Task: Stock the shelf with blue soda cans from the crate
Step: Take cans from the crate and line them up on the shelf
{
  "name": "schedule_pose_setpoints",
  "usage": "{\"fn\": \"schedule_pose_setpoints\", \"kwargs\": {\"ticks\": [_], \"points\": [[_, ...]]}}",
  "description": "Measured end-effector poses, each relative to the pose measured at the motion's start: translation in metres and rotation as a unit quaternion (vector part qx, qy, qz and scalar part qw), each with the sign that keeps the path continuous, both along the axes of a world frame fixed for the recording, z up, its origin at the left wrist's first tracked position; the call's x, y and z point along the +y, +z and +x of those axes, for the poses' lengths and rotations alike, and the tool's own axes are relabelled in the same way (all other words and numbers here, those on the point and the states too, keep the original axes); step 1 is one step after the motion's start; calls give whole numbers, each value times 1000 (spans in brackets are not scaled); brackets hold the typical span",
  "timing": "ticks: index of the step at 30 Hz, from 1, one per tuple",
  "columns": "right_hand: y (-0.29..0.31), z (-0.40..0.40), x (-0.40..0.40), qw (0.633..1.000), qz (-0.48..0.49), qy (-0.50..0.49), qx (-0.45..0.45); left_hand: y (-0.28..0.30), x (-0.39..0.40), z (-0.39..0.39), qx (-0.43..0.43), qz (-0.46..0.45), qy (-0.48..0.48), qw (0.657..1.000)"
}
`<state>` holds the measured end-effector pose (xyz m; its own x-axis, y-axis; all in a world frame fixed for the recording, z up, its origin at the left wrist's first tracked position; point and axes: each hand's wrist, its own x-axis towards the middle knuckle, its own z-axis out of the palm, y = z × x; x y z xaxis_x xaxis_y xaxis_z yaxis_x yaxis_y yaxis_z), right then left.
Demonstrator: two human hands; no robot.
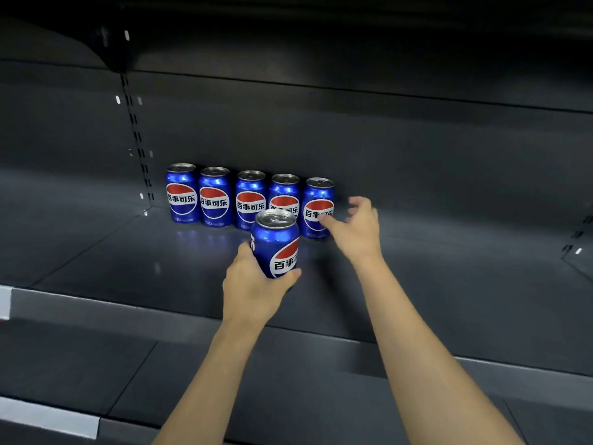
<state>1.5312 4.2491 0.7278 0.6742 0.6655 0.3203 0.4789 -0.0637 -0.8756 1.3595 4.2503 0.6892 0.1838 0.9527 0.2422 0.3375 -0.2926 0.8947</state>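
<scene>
Gripping a blue soda can round its lower half, the left hand is holding it upright at the centre of the frame, thumb curling across the front near the base and the other fingers wrapping behind, out of sight. The can is likely rigid and fairly heavy if full, its glossy wall smooth enough to slip, so a firm wrap round the middle of the body looks safer than a pinch at the rim. It is sitting in front of the row of five cans standing along the back of the shelf, covering part of the fourth one; whether its base is touching the shelf cannot be told. The right hand is reaching in just right of centre, fingers loosely spread and holding nothing, thumb at or just in front of the rightmost can. Both forearms are stretching up from the lower edge of the frame.
</scene>
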Motion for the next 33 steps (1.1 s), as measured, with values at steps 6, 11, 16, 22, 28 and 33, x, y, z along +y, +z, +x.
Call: {"fn": "schedule_pose_setpoints", "kwargs": {"ticks": [6, 11, 16, 22, 28, 33], "points": [[-5, -15, -38, 948, -11, 276, 158, 6, 2, -2, -45, -38, -80, 995], [-6, -18, -59, 918, -78, 362, 141, 14, 1, 3, -36, -21, -196, 980], [-8, -11, -70, 928, -52, 342, 139, 19, 1, 18, -4, 33, -247, 968], [-9, 11, -58, 970, -9, 221, 104, 26, 13, 30, 77, 133, -216, 964], [2, 35, -34, 995, 17, 71, 62, 7, 22, 25, 96, 161, -127, 974], [-3, 50, -16, 996, 30, 11, 81, -3, 22, 26, 28, 171, -87, 981]]}}
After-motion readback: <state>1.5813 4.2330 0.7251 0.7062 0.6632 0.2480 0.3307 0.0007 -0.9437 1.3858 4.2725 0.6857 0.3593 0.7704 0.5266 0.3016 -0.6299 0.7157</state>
